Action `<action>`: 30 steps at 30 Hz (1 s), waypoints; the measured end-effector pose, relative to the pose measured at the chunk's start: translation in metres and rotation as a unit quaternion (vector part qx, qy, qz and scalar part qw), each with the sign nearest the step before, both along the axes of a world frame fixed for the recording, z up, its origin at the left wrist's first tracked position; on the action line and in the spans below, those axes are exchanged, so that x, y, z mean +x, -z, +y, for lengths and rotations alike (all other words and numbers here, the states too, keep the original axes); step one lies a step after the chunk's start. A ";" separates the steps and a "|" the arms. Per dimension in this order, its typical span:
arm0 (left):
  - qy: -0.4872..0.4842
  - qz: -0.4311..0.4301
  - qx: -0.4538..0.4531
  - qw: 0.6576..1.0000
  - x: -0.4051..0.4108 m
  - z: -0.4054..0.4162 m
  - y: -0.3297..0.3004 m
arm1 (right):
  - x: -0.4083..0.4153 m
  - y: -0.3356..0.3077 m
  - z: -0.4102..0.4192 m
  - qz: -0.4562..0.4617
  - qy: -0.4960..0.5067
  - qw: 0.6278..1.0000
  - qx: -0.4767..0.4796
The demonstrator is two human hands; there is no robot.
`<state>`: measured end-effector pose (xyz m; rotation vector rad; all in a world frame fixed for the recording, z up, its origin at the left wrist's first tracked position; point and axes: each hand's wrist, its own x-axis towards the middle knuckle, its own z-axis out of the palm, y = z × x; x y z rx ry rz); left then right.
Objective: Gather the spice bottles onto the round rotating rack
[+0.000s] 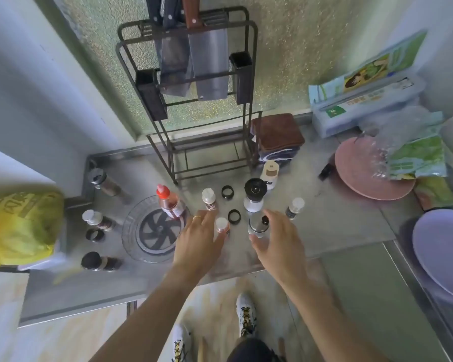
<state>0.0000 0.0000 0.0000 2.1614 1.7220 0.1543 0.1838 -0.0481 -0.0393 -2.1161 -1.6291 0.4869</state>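
Note:
The clear round rack (131,236) with a black hub lies on the steel counter, left of centre. A red-capped bottle (169,203) stands on its far right edge. My left hand (199,241) is closed around a small white-capped bottle (221,223) just right of the rack. My right hand (277,239) has its fingers around a steel-lidded shaker (256,223). More bottles stand nearby: a white-capped one (209,198), a black-topped grinder (255,195), a white-capped one (295,207) to the right, and a cream bottle (270,173).
Three bottles (97,219) (100,261) (104,181) lie or stand left of the rack. Loose black rings (234,216) (227,192) (95,235) sit on the counter. A black knife rack (191,105) stands behind. Folded cloths (277,137), a pink plate (361,176), a purple plate (442,246) and a yellow bag (19,226) surround the area.

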 end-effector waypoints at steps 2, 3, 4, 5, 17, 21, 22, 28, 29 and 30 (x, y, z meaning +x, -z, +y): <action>-0.023 -0.026 0.005 0.999 0.006 0.007 0.013 | 0.001 0.011 0.013 -0.009 -0.005 1.000 -0.014; -0.026 -0.028 0.004 0.999 0.008 0.009 0.021 | 0.002 0.017 0.017 -0.016 -0.009 1.000 -0.023; -0.023 -0.028 -0.001 0.999 0.011 0.011 0.026 | 0.002 0.022 0.021 -0.022 -0.013 0.999 -0.034; -0.022 -0.033 -0.004 0.999 0.013 0.013 0.032 | 0.002 0.028 0.024 -0.027 -0.017 0.999 -0.040; -0.068 -0.133 0.007 0.989 -0.050 -0.027 0.031 | -0.042 -0.036 -0.031 -0.006 -0.004 1.000 0.004; -0.132 -0.145 0.009 0.981 -0.098 -0.037 0.035 | -0.111 -0.044 -0.025 0.061 -0.072 0.995 0.029; -0.146 -0.148 0.012 0.978 -0.109 -0.034 0.035 | -0.127 -0.043 -0.017 0.073 -0.081 0.993 0.037; -0.190 -0.163 -0.011 0.968 -0.139 0.003 0.045 | -0.196 -0.016 0.050 0.102 -0.065 0.991 0.051; -0.184 -0.167 -0.022 0.968 -0.138 0.010 0.046 | -0.200 -0.008 0.059 0.095 -0.063 0.992 0.045; -0.177 -0.172 -0.033 0.969 -0.137 0.016 0.047 | -0.203 -0.001 0.067 0.085 -0.058 0.994 0.038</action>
